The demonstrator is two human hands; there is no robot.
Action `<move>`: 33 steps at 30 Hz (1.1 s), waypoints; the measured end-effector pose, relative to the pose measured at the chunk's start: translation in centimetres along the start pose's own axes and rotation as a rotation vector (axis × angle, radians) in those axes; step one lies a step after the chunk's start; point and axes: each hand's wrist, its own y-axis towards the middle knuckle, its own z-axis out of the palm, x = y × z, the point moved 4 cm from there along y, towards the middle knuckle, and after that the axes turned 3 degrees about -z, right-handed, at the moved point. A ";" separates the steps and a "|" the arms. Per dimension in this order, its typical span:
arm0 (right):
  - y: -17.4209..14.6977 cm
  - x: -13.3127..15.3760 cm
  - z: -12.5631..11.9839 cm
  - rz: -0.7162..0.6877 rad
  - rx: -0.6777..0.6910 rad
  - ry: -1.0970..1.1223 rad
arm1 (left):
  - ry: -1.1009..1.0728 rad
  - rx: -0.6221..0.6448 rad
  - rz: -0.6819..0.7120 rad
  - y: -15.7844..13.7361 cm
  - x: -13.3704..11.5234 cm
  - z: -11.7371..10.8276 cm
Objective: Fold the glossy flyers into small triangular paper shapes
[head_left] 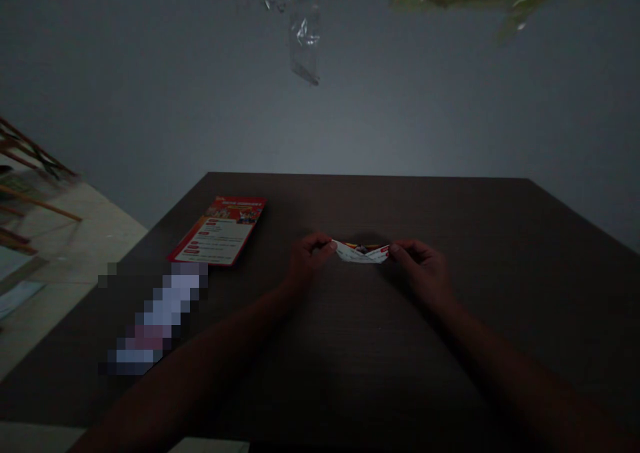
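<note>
A small folded paper (361,254), boat-shaped and mostly white with red and yellow printing, is stretched between my two hands above the dark table. My left hand (311,260) pinches its left tip between thumb and fingers. At the opposite tip, my right hand (423,266) has a like pinch, thumb toward me. The paper's upper edge dips in the middle, and a dark, coloured inner part shows there. Both forearms reach in from the lower corners.
A stack of red and white printed leaflets (220,233) lies on the table (320,346) at left. Nearer me is a pixelated, unreadable object (160,316). A pale wall (400,106) stands behind, with plastic wrapping (305,43) on it. Wooden furniture legs (40,200) show at far left.
</note>
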 end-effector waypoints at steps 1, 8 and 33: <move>0.0 -0.1 0.0 0.002 0.000 0.004 | 0.014 -0.002 0.000 0.0 0.1 -0.1; 0.4 -1.1 0.0 0.046 0.036 0.030 | 0.150 -0.047 -0.027 0.3 0.0 -0.2; 1.6 -1.4 1.0 -0.117 0.232 -1.050 | 1.086 0.147 0.083 -0.1 -0.5 1.1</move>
